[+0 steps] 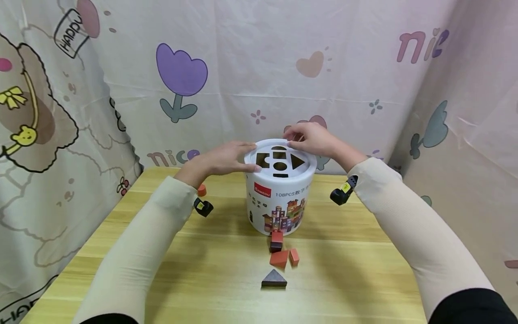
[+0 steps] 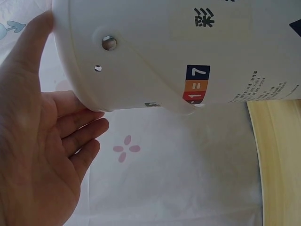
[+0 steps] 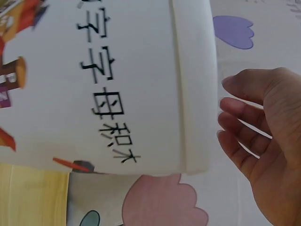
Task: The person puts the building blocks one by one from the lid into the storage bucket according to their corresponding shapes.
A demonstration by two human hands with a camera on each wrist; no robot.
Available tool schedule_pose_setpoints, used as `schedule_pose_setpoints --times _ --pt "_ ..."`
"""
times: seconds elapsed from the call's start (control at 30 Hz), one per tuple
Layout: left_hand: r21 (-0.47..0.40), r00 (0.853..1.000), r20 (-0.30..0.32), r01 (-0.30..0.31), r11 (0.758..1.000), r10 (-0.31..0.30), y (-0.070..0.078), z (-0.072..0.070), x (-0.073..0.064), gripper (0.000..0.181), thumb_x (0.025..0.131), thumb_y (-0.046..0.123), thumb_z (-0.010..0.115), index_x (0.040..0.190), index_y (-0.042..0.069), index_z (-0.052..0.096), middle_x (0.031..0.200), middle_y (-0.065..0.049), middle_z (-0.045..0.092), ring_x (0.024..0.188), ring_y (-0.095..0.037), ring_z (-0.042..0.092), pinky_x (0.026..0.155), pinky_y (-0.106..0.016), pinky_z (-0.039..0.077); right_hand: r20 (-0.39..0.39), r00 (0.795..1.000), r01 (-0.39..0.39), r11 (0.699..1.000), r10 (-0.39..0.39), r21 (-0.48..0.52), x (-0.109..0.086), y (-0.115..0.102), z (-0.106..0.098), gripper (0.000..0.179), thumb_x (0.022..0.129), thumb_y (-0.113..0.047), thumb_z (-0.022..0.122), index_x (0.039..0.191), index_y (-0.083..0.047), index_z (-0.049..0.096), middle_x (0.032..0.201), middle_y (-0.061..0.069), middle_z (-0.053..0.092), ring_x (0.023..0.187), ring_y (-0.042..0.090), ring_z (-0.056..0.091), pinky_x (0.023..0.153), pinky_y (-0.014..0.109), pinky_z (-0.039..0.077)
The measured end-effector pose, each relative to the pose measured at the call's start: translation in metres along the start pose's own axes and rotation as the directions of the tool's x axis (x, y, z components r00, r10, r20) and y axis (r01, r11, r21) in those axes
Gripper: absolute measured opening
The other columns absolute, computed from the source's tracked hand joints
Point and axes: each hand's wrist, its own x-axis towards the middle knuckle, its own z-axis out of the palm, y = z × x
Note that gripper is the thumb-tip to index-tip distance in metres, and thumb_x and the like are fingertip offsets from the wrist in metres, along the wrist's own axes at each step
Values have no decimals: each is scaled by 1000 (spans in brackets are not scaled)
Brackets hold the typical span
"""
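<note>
A white bucket (image 1: 279, 202) with printed building blocks stands upright on the table. Its white lid (image 1: 259, 146) has several shaped holes, among them a triangle and squares. My left hand (image 1: 226, 157) rests on the lid's left edge, thumb toward the front and the other fingers farther back. In the left wrist view, that thumb (image 2: 40, 35) lies along the rim. Over the lid's back right edge is my right hand (image 1: 313, 137), its fingers loosely bent. No object shows between those fingers in the right wrist view; their tips come close to the rim, and contact is unclear.
In front of the bucket lie a red block (image 1: 277, 236), a dark block (image 1: 276, 247), a red wedge-like block (image 1: 279, 258), a small red block (image 1: 294, 257) and a dark triangular block (image 1: 274, 280). A red-orange piece (image 1: 201, 190) is by my left wrist. Printed cloth (image 1: 259, 67) hangs behind.
</note>
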Motion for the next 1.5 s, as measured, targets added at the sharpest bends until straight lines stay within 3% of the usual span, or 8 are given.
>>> schedule_pose_setpoints --times 0.37,0.67,1.1,1.27,1.5 --pt "64 1000 -13 -4 998 5 2 -5 1 93 83 71 59 151 10 39 155 -7 35 143 -31 25 115 -56 22 3 1000 18 997 -19 69 -38 -1 -4 31 94 -17 67 122 -4 65 104 7 66 96 23 60 86 42 51" --pt "79 1000 -20 0 997 1 2 -5 2 96 80 75 58 150 12 41 154 -5 38 142 -30 26 113 -57 25 -58 995 84 991 -78 107 -69 4 2 28 94 -12 67 120 -4 66 106 8 66 96 22 61 84 42 53" --pt "80 1000 -27 14 997 -12 3 -4 1 96 79 76 58 150 13 41 154 -4 38 142 -28 27 112 -58 27 -153 973 191 974 -172 119 -111 12 18 28 92 -11 69 120 -6 67 106 4 66 95 17 61 88 41 53" --pt "82 1000 -29 8 997 -6 2 -3 1 95 80 75 58 150 13 41 154 -4 38 143 -29 26 113 -58 25 -172 970 194 973 -172 124 -128 16 29 31 92 -10 69 123 -9 65 115 4 64 101 18 59 88 41 53" --pt "81 1000 -26 0 997 2 1 -3 2 95 81 75 57 151 13 39 155 -5 36 144 -29 24 115 -57 22 -149 982 140 981 -120 137 -148 20 44 33 93 -15 69 125 -13 63 120 -2 62 104 14 59 89 38 52"
